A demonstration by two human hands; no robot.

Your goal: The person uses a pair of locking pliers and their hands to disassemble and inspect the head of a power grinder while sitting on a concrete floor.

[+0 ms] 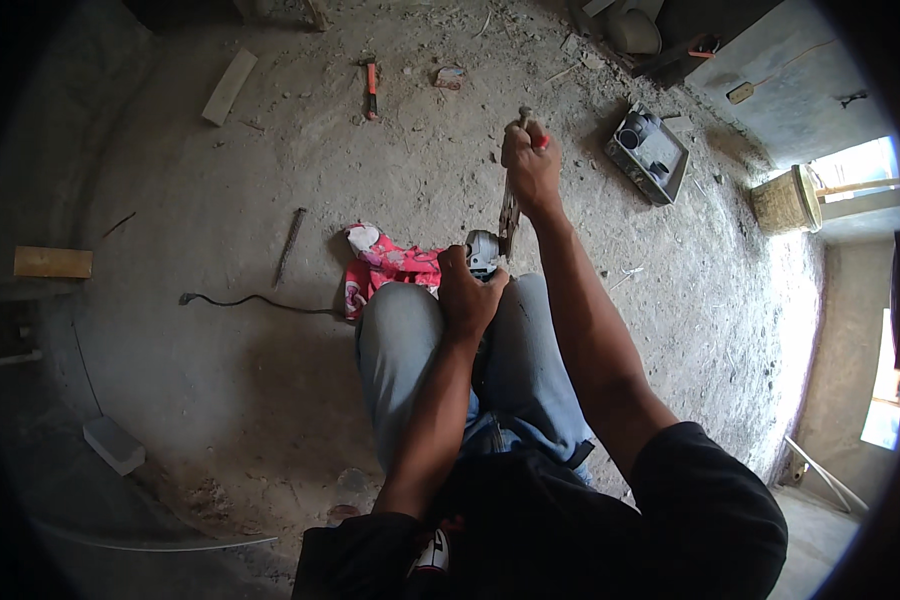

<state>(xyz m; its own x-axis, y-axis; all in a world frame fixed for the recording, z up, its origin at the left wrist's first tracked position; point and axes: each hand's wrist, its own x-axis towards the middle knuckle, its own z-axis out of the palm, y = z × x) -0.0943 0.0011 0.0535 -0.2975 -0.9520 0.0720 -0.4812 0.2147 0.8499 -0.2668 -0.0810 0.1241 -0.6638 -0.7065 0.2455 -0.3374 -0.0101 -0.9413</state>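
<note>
My left hand (470, 292) is closed round an angle grinder (483, 246) with a silver gear head, held between my knees. Most of its body is hidden by my fingers and legs. Ahead of it, my right hand (533, 168) grips a long, worn metal tool (509, 212). Its lower end meets the grinder's head on the right side, and a grey knob sticks out above my fist. Its exact kind is unclear. Something red shows at my fingers. Beside my left knee lies a pink and white patterned cloth (400, 265).
A dark cord (260, 300) runs left from my knee, near a rusty rod (290, 245). Farther off lie a red-handled tool (372, 92), a board (230, 87) and a tray (650, 160) of dark fittings. A bucket (785, 200) stands at right, wood (53, 263) at left.
</note>
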